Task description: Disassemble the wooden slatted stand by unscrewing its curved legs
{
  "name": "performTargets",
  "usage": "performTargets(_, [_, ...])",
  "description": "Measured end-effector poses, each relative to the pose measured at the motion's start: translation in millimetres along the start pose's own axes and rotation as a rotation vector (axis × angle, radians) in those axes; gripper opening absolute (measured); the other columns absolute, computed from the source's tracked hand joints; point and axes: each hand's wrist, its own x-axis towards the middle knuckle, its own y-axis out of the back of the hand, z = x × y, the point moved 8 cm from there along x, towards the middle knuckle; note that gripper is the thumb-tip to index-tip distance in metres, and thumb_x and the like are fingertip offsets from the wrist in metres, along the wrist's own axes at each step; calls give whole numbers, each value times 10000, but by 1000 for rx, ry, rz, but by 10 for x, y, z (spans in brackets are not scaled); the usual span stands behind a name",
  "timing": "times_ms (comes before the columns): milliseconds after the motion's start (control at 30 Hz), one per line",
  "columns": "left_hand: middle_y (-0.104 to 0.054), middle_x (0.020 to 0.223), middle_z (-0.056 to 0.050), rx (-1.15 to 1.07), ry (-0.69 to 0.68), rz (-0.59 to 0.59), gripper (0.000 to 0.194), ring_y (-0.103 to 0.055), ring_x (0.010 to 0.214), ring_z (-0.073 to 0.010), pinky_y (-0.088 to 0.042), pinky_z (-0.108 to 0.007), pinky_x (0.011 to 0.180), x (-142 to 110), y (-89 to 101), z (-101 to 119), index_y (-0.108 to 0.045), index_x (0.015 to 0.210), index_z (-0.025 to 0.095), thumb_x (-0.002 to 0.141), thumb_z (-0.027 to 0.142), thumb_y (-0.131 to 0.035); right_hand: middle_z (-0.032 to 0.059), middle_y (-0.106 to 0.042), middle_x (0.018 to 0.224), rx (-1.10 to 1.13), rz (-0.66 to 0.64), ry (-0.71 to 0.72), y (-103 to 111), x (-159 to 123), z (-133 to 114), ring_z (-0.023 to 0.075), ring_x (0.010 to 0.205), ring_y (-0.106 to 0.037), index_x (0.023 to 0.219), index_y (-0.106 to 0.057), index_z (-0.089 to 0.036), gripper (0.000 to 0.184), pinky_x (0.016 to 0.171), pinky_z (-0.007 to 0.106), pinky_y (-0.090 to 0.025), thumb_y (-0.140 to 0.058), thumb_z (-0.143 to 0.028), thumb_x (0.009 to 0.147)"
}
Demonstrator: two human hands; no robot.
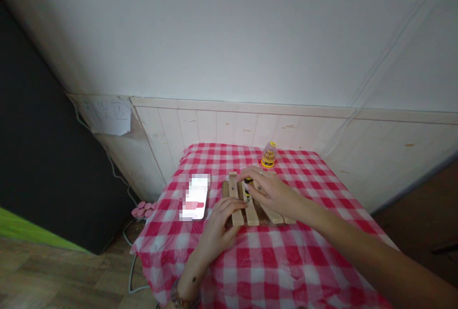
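Note:
A small wooden xylophone (252, 215) of pale bars on a wooden base lies on the table in front of me. My left hand (223, 216) grips its near left part, fingers across the bars and thumb at the front end. Above one of the middle bars, my right hand (266, 187) pinches a short black-and-yellow screwdriver (247, 188), held upright with its lower end at a screw in that bar. Dark screw heads show on neighbouring bars. My right hand hides the far ends of several bars.
Left of the xylophone lies a phone (196, 199) with a lit, partly blurred screen. A clear-domed container with a yellow base (268, 156) stands at the back. The table has a red-and-white checked cloth (286, 266). Pink round objects (143, 209) and a cable are beside the table.

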Motion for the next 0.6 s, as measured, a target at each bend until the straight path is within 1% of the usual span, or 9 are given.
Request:
performTargets(100, [-697,1230,-87,0,-3,2,349,-617,1201,-261,-471,-469,1070,5,7,1,-600,1249,245,928,116,-559,97,-714,1115,-18,50,-71,-12,14,50,236,1028,-699,1098,-601,-219,126,877,393,-565,-508,-278,1037])
performTargets(167, [-699,1229,-87,-5,-1,-7,355,-617,1196,-263,-471,-472,1069,7,4,-5,-601,1252,245,925,117,-556,96,-727,1076,-48,73,-110,-16,22,95,238,995,-708,1061,-607,-220,156,850,393,-575,-461,-277,1054])
performTargets(200, [-700,1228,-88,-8,4,-14,352,-616,1195,-266,-469,-477,1071,7,1,-11,-604,1251,244,924,121,-555,99,-730,1079,-62,76,-121,-20,22,115,238,996,-711,1076,-608,-220,184,855,399,-578,-429,-264,1062])
performTargets(233, [-700,1227,-90,-11,9,-18,349,-614,1197,-270,-466,-484,1074,7,-2,-17,-607,1250,242,925,127,-554,107,-729,1111,-77,73,-127,-24,18,133,241,1011,-714,1120,-604,-219,214,869,410,-581,-399,-244,1065])
performTargets(300, [-700,1226,-94,-15,20,-20,340,-610,1203,-279,-464,-495,1075,6,-4,-25,-611,1247,239,928,138,-553,143,-694,1265,-120,48,-124,-43,-3,158,258,1099,-706,1270,-563,-214,298,908,445,-584,-362,-190,1052])
performTargets(367, [-700,1227,-97,-16,24,-15,330,-607,1210,-286,-464,-504,1071,7,-1,-25,-615,1240,239,929,146,-554,180,-601,1436,-178,24,-122,-58,-39,171,291,1239,-651,1403,-483,-202,407,950,485,-577,-358,-145,1020])
performTargets(400, [-701,1230,-97,-17,25,-16,329,-607,1212,-288,-463,-507,1071,8,-1,-23,-616,1237,239,928,144,-554,189,-569,1476,-201,19,-122,-61,-60,169,300,1290,-619,1441,-451,-195,447,969,497,-571,-359,-133,1007])
performTargets(500, [-703,1241,-93,-25,24,-31,348,-610,1210,-286,-461,-507,1072,13,-9,-18,-617,1238,243,917,122,-555,187,-602,1438,-230,51,-135,-41,-104,115,287,1319,-598,1451,-442,-182,454,1009,499,-548,-342,-136,1011])
performTargets(600, [-698,1263,-85,-35,22,-41,368,-608,1216,-281,-462,-502,1071,14,-13,-24,-619,1237,248,908,98,-553,168,-669,1339,-248,104,-202,-7,-103,52,281,1225,-651,1337,-536,-190,338,1002,496,-536,-359,-206,1049])
